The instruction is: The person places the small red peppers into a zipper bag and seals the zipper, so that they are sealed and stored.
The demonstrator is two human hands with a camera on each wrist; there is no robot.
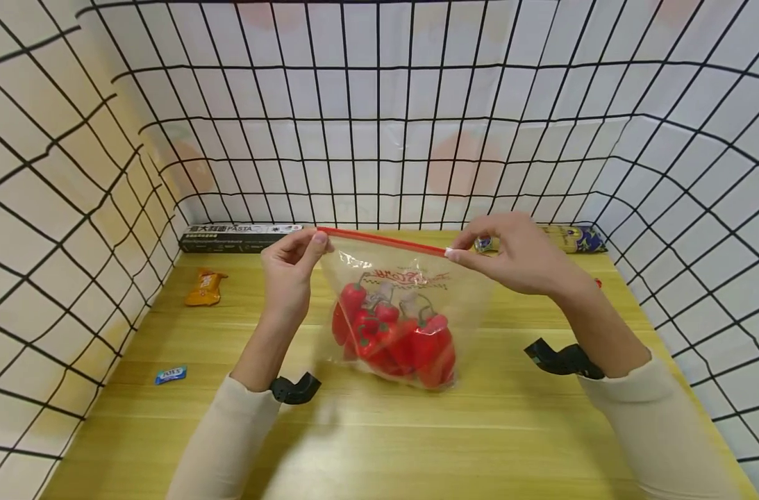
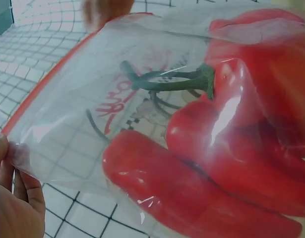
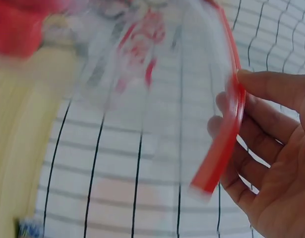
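Observation:
Between the two hands hangs a clear zip bag [image 1: 473,305] with a red zip strip [image 1: 385,240] along its top and red lettering on its side. Several red peppers [image 2: 192,183] with green stems fill its lower part, among smaller red round pieces. My left hand [image 1: 289,271] pinches the left end of the strip between thumb and fingers. At the right, my right hand [image 1: 519,253] pinches the strip by a white slider [image 1: 450,253]. In the right wrist view the thumb [image 3: 266,85] presses on the red strip, and a short end of it sticks out past the fingers.
A black pasta box [image 1: 229,242] lies at the back left, and a blue and yellow package [image 1: 582,239] at the back right, partly behind the right hand. An orange wrapped snack [image 1: 205,288] and a small blue packet [image 1: 170,375] lie on the left. Black wire grid panels [image 1: 379,139] enclose the table.

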